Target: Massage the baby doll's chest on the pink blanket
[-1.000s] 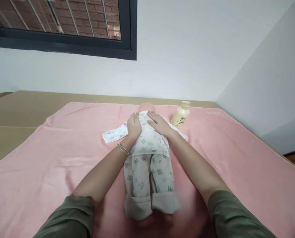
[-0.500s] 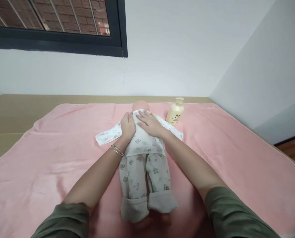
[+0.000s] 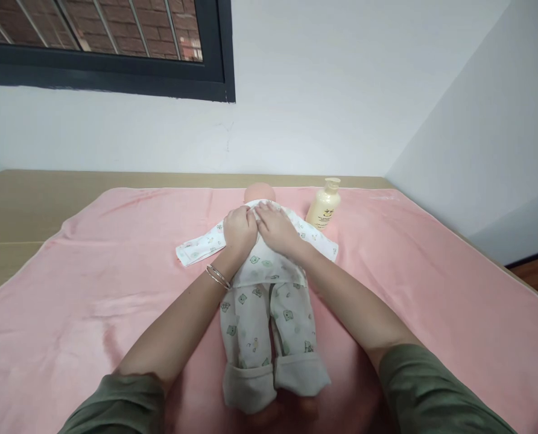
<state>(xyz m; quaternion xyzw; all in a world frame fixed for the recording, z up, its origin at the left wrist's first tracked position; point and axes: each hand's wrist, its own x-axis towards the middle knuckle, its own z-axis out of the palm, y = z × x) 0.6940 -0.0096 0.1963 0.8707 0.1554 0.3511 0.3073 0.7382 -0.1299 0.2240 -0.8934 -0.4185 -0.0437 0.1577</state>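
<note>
A baby doll lies on a pink blanket (image 3: 128, 271), its smooth head (image 3: 260, 192) away from me. It wears a white printed shirt (image 3: 264, 259) and matching trousers (image 3: 291, 325) with turned-up cuffs. My left hand (image 3: 240, 232) rests on the upper left of the shirt, fingers curled under; whether they hold cloth is hidden. Beside it, my right hand (image 3: 278, 229) lies flat on the upper shirt, fingers stretched toward the doll's neck. Both hands meet near the middle. The doll's sleeves spread out to either side.
A pale yellow bottle (image 3: 324, 205) stands beyond the doll's right-hand sleeve. The blanket covers a tan padded surface (image 3: 25, 205) against a white wall (image 3: 305, 120). A dark-framed window (image 3: 215, 72) is at the upper left.
My right hand has drawn its spread fingers closer together. My left hand has shifted inward, so the two hands now touch or nearly touch. The view has moved slightly.
</note>
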